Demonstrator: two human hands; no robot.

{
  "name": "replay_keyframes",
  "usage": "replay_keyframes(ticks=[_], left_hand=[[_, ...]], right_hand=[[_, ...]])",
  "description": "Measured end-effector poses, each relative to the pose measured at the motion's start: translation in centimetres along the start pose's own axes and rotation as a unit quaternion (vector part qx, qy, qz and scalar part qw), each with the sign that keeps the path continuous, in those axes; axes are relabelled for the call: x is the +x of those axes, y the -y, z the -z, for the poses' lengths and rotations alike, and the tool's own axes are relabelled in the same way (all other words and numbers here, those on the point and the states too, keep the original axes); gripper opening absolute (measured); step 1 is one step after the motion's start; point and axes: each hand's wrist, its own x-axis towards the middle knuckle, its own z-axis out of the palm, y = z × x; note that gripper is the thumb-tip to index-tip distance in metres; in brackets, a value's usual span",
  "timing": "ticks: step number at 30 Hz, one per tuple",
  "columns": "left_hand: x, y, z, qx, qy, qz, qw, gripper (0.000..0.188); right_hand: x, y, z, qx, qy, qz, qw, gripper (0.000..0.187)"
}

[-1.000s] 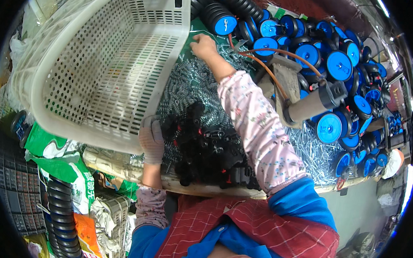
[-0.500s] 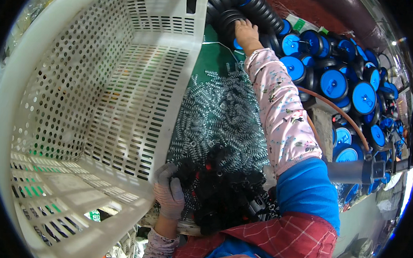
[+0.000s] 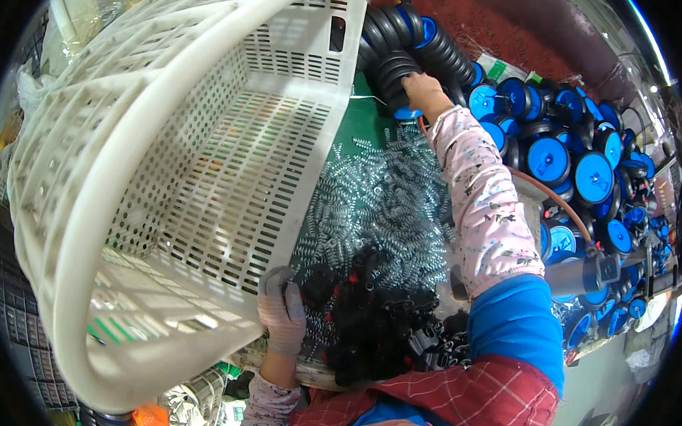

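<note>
My right hand (image 3: 424,93) is bare and reaches far forward, its fingers bent over the rims of a stack of black wheels (image 3: 397,69) with blue hubs. My left hand (image 3: 281,321), in a pale striped glove, stays close to my body between the crate's near corner and the pile of black plastic parts (image 3: 366,328). Its fingers are curled, and whatever they may hold is hidden. Loose metal springs (image 3: 379,203) lie heaped on the green surface between my two hands.
A big white perforated crate (image 3: 227,200) lies tilted on the left, its open side toward the springs. Many blue-hubbed wheels (image 3: 549,157) are piled on the right, beside an orange-brown hose (image 3: 558,198) and a grey cylinder (image 3: 578,277). An orange item (image 3: 149,418) sits low left.
My right hand has gone from fingers spread on the stacked wheels to fingers bent round their rims. My left hand stays by the crate. The whole view has shifted, showing more of the crate's outside.
</note>
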Motion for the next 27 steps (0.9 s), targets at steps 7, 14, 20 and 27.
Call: replay_keyframes(ticks=[7,14,20,27], left_hand=[[0.0,0.3,0.1,-0.004,0.020,-0.018,1.000,0.019],[-0.8,2.5,-0.9,-0.025,0.009,0.014,1.000,0.025],[-1.1,2.2,0.0,-0.052,-0.012,-0.041,0.998,0.035],[-0.7,2.2,-0.7,-0.072,-0.010,-0.197,0.978,0.038]], right_hand=[[-5.3,1.6,14.3,0.213,0.221,0.002,0.952,0.069],[-11.2,4.9,26.4,0.380,0.180,0.066,0.905,0.077],[-17.2,8.9,32.4,0.409,0.160,0.128,0.889,0.069],[-19.5,18.3,28.0,0.426,0.028,0.253,0.868,0.073]])
